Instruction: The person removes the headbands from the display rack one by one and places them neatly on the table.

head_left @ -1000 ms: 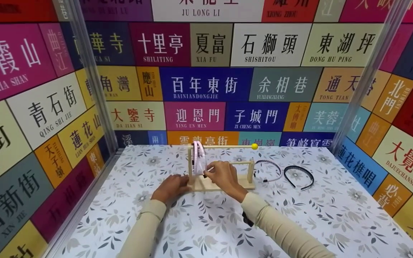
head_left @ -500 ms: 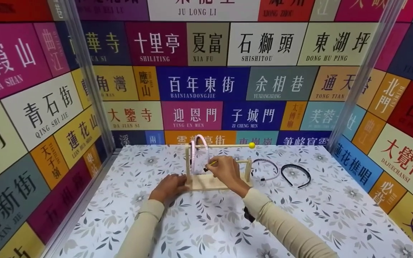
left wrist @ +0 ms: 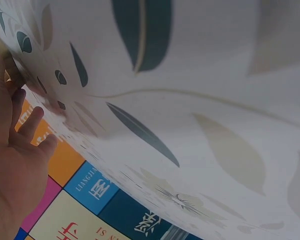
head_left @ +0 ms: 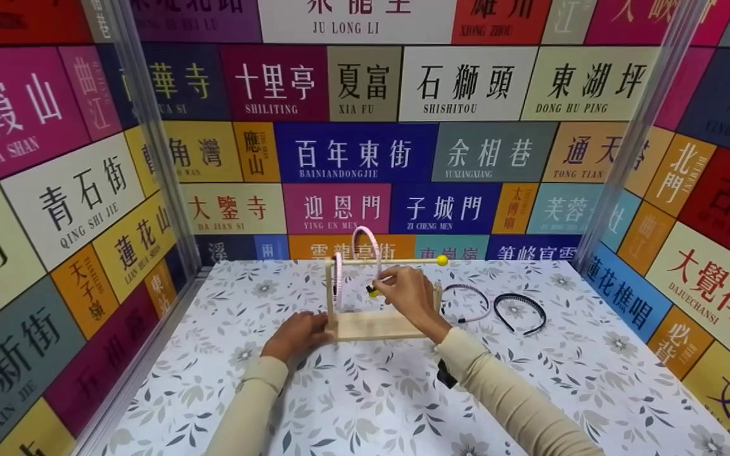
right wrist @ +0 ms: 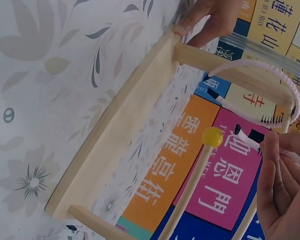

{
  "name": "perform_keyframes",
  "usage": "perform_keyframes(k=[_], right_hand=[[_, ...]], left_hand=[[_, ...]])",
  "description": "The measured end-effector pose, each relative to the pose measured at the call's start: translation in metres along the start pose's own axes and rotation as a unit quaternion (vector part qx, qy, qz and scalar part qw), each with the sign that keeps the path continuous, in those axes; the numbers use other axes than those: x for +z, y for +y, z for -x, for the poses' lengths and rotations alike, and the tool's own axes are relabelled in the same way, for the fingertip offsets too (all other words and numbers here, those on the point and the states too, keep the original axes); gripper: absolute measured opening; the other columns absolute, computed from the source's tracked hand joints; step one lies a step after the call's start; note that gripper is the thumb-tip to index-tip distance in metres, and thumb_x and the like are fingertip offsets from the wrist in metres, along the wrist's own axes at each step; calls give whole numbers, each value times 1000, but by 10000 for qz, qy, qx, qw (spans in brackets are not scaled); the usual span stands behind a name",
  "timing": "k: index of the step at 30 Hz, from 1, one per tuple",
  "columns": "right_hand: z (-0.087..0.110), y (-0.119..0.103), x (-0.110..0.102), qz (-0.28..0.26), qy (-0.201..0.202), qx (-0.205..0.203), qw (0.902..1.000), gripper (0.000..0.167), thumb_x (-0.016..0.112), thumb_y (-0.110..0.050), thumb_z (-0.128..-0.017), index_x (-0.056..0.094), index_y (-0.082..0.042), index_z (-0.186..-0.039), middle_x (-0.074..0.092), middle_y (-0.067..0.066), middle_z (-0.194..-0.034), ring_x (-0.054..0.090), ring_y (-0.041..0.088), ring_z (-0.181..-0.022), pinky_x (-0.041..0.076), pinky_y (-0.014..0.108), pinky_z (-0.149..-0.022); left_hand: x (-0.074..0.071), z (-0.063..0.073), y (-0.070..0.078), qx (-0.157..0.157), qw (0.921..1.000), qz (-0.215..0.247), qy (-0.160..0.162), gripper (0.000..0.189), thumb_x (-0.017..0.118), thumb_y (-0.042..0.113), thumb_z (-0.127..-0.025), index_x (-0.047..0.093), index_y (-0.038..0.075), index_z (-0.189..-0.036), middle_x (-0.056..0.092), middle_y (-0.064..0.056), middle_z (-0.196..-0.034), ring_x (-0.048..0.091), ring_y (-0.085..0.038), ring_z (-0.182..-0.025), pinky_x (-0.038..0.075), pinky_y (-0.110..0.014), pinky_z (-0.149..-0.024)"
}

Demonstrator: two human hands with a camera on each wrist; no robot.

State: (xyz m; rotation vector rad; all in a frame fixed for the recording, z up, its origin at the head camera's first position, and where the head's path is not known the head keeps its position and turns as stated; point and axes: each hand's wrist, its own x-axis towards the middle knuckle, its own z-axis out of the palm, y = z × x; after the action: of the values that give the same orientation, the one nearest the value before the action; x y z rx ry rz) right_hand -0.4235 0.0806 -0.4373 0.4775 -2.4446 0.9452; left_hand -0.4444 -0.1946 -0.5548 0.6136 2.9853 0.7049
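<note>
At the left end of the wooden stand (head_left: 377, 326), I log my left hand (head_left: 295, 334) low on the flowered table (head_left: 339, 405), thumb and fingers holding the corner of the base. Beside the left post, just above and to the right of this hand, a hanging pink headband (head_left: 338, 282) sits on the upper bar (head_left: 403, 261).

Next rightward: the raised pink headband (head_left: 360, 228), its arch standing above the same bar; contact with the bar I cannot tell. My right hand (head_left: 406, 291) pinches one end, the dark tip showing just past the fingertips. This band lies directly at the right hand and well apart from the left.

Near those fingers is the lower bar's yellow ball (right wrist: 212, 136); a second yellow ball (head_left: 442, 260) caps the upper bar. Right of the stand, on the cloth: a pale headband (head_left: 486, 301), then a black headband (head_left: 541, 312), apart from both hands.
</note>
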Motion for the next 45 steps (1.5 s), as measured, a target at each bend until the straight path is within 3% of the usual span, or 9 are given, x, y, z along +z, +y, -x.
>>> perform_keyframes(k=[9,19,24,32,45], right_hand=[[-3,11,-18,29,119,173,9998,15,80,-30,-91,84,-18,-99,78,-3,-76,64,4,-48,40,26,-36],[-3,32,-38,44,211,239,9995,18,78,-32,-93,84,-18,-102,78,-2,-76,65,6,-50,43,26,-39],[-4,40,-51,16,253,304,9992,18,78,-28,-93,83,-16,-105,80,3,-85,69,12,-53,44,27,-38],[-4,55,-66,71,242,417,9988,22,77,-29,-94,82,-12,-107,80,8,-90,70,13,-54,47,28,-41],[1,76,-87,88,311,492,9983,27,77,-30,-95,81,-8,-111,80,10,-91,73,21,-59,45,28,-40]], left_hand=[[-1,1,3,-44,10000,-9,-15,29,72,33,-98,69,25,-126,69,1,-103,63,-19,-91,56,-45,-88],[-1,1,3,76,10000,-58,-15,30,72,33,-98,70,21,-125,71,-1,-109,66,-23,-100,55,-48,-95],[-1,-1,4,-107,9999,8,-81,32,73,36,-97,70,23,-126,72,1,-112,66,-22,-104,54,-48,-99],[0,-2,3,-481,9986,-136,-164,35,72,40,-97,68,29,-130,68,4,-108,63,-17,-98,55,-46,-96],[0,-2,3,-462,9987,-53,-197,37,72,41,-97,67,30,-132,69,4,-112,64,-18,-103,55,-47,-99]])
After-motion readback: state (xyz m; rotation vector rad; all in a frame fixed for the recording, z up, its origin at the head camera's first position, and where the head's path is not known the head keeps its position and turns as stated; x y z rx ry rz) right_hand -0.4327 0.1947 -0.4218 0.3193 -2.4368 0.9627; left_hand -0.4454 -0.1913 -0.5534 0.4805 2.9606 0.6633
